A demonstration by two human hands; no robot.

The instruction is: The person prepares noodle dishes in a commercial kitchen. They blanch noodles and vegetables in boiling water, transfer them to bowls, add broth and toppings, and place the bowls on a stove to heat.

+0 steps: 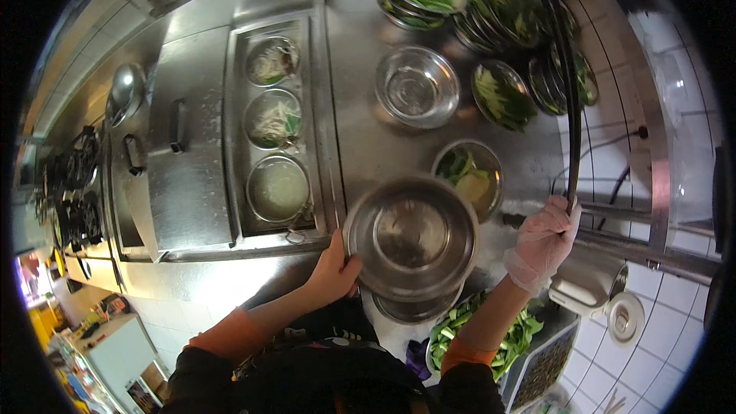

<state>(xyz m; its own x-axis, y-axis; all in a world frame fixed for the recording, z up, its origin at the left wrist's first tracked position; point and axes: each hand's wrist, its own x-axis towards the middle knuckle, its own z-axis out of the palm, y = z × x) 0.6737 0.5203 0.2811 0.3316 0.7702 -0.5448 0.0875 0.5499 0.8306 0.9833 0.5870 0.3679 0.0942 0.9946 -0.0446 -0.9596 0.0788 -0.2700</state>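
My bare left hand (333, 270) grips the left rim of a steel bowl (412, 241) in front of me; nothing shows inside it. Part of another metal bowl (418, 309) sticks out beneath its near edge. In a clear plastic glove, my right hand (546, 241) is closed around a pair of long black chopsticks (572, 100), which point away from me. Just beyond the held bowl is a bowl of leafy greens (477, 176), partly covered by it. Farther back on the steel counter stand stacked metal bowls (418, 87).
To the left, a sunken steel cooker (318, 146) holds round baskets, two with pale strands (274, 119) and one with cloudy liquid (278, 188). A steel lid (192, 184) lies beside them. Bowls of greens (502, 96) crowd the back right. Loose greens (525, 330) fill a container near my right arm.
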